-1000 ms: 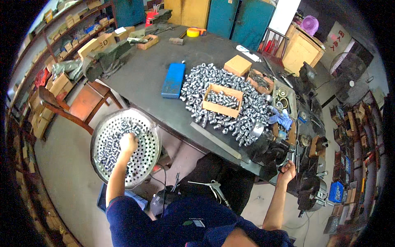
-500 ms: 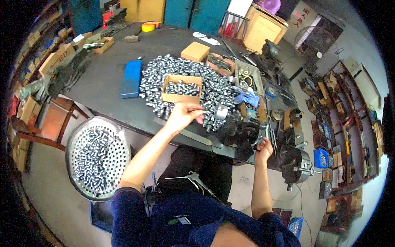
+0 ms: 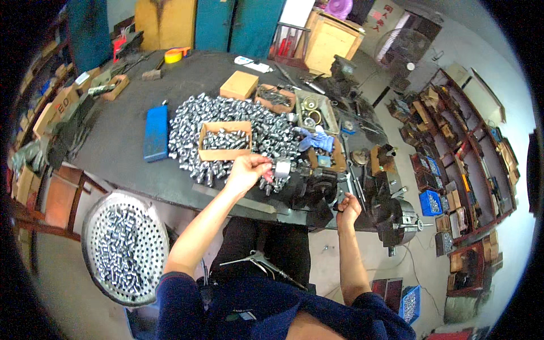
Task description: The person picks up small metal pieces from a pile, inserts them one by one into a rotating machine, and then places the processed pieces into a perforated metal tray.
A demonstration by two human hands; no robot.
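Observation:
My left hand (image 3: 247,173) is pinched, its fingertips close against a short silver cylinder (image 3: 282,168) at the end of a dark bench machine (image 3: 317,191). Whatever small piece lies between the fingertips is hidden. My right hand (image 3: 349,209) is closed at the machine's right side, on a part I cannot make out. Behind my left hand, a heap of small shiny metal sleeves (image 3: 187,122) spreads over the dark bench (image 3: 113,153). An open cardboard box (image 3: 225,154) holding more sleeves sits on the heap.
A perforated metal pan (image 3: 93,226) with sleeves stands at the lower left. On the bench are a blue case (image 3: 156,133), a closed carton (image 3: 238,85), a blue glove (image 3: 315,140) and wrenches (image 3: 356,178). An air gun (image 3: 258,258) is by my lap. A round chuck (image 3: 396,221) stands right.
My left hand has moved right, up to the silver cylinder. My right hand stays at the machine's side. The whole view has shifted, with the bench now farther left and lower.

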